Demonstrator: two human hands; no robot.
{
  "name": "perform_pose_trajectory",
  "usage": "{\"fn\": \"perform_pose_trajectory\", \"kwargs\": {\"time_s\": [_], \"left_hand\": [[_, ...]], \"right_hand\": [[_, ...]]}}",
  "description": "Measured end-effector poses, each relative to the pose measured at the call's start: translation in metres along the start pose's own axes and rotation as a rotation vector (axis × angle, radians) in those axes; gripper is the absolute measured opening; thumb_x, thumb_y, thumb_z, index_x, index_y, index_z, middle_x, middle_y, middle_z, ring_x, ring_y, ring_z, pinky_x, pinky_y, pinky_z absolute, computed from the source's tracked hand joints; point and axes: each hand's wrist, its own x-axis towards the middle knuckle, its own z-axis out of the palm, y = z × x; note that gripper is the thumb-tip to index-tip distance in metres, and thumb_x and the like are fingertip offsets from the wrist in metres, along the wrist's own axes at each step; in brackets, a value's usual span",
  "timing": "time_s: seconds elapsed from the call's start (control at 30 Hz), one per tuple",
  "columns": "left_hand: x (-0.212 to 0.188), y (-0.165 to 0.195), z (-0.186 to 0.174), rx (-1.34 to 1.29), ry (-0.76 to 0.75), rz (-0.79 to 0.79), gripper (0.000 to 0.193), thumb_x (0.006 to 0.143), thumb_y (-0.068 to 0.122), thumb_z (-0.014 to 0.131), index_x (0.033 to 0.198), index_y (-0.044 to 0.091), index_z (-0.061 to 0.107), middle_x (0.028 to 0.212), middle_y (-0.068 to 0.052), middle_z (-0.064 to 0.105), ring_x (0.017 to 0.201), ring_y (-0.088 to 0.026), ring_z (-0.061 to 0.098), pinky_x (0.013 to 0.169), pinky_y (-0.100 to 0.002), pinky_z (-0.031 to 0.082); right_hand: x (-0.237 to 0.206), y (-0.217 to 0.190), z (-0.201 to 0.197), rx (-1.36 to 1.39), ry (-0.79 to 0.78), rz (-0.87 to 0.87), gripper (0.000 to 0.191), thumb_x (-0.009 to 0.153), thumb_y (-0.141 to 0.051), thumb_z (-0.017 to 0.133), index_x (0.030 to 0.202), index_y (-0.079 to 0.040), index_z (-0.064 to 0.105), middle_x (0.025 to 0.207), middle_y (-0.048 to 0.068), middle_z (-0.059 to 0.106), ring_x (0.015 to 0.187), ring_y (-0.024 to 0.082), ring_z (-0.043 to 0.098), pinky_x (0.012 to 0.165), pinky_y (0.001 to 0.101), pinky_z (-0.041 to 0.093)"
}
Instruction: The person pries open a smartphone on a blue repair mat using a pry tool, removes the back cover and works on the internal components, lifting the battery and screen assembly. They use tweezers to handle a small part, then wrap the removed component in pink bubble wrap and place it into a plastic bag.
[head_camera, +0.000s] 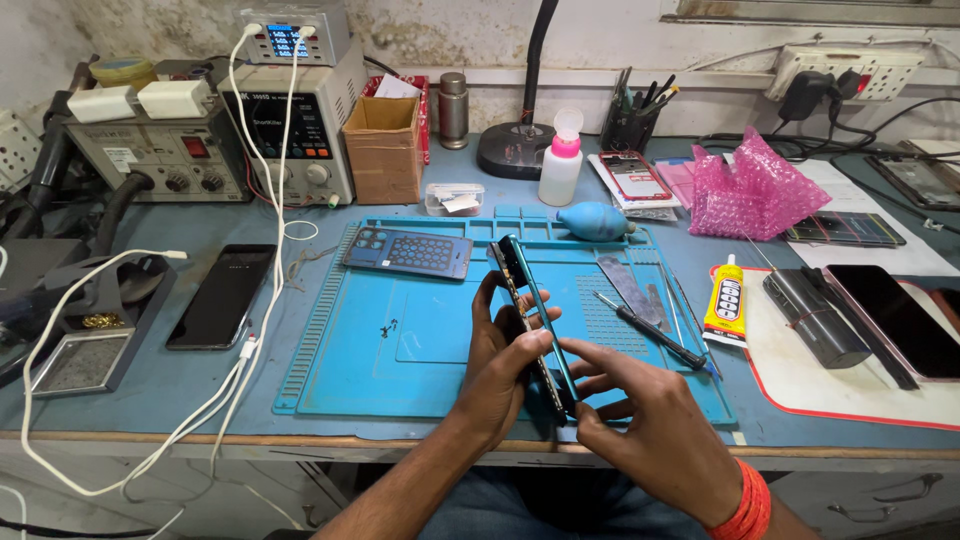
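Note:
My left hand grips a dark smartphone held on edge above the blue work mat. My right hand pinches the phone's lower end, fingers against the frame near my body. An orange band circles my right wrist. A separate phone back panel with a dotted pattern lies on the mat's far left part. A screwdriver and metal pry tools rest on the mat to the right of the hands.
A glue tube lies by the mat's right edge. A black phone and white cables lie at left, near power supply units. Pink bubble wrap, a blue air blower, a dispenser bottle, more phones at right.

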Motion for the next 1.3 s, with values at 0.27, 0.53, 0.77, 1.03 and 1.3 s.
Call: {"fn": "perform_pose_trajectory", "kwargs": {"time_s": [0.27, 0.53, 0.77, 1.03, 1.3], "left_hand": [[0.000, -0.001, -0.004, -0.026, -0.038, -0.011, 0.087, 0.084, 0.011, 0.056, 0.160, 0.021, 0.015, 0.142, -0.015, 0.048, 0.132, -0.027, 0.051, 0.105, -0.042, 0.051], [-0.001, -0.004, -0.006, -0.035, -0.027, 0.010, 0.085, 0.084, 0.011, 0.058, 0.160, 0.017, 0.020, 0.142, -0.016, 0.051, 0.129, -0.028, 0.055, 0.105, -0.042, 0.050], [-0.003, -0.004, -0.008, -0.081, -0.088, 0.001, 0.087, 0.085, 0.009, 0.059, 0.162, 0.016, 0.021, 0.144, -0.012, 0.051, 0.123, -0.024, 0.053, 0.102, -0.041, 0.049], [-0.002, -0.007, -0.011, -0.106, -0.117, 0.003, 0.084, 0.087, 0.008, 0.059, 0.162, 0.013, 0.021, 0.135, -0.011, 0.054, 0.129, -0.026, 0.055, 0.099, -0.040, 0.054], [-0.002, -0.009, -0.015, -0.129, -0.129, 0.004, 0.077, 0.086, 0.005, 0.057, 0.158, 0.010, 0.029, 0.129, -0.006, 0.053, 0.121, -0.020, 0.056, 0.104, -0.037, 0.052]], "right_hand": [[-0.002, -0.009, 0.000, -0.017, 0.001, -0.088, 0.063, 0.076, -0.002, 0.071, 0.137, -0.014, 0.059, 0.115, 0.007, 0.071, 0.095, 0.018, 0.073, 0.069, 0.0314, 0.064], [0.005, -0.014, 0.004, -0.097, 0.053, -0.250, 0.049, 0.079, -0.008, 0.077, 0.126, -0.012, 0.065, 0.128, 0.007, 0.061, 0.103, 0.020, 0.072, 0.071, 0.0300, 0.062], [0.015, -0.019, 0.005, -0.126, 0.159, -0.394, 0.054, 0.077, -0.004, 0.070, 0.130, -0.007, 0.061, 0.136, 0.016, 0.053, 0.116, 0.031, 0.064, 0.081, 0.0354, 0.062], [0.036, -0.029, 0.010, -0.274, 0.307, -0.461, 0.036, 0.087, -0.012, 0.072, 0.123, -0.008, 0.067, 0.137, 0.016, 0.052, 0.118, 0.033, 0.061, 0.095, 0.0425, 0.053], [0.049, -0.036, 0.011, -0.420, 0.360, -0.506, 0.019, 0.086, -0.011, 0.072, 0.104, -0.009, 0.071, 0.136, 0.017, 0.055, 0.117, 0.036, 0.056, 0.097, 0.0474, 0.047]]}}
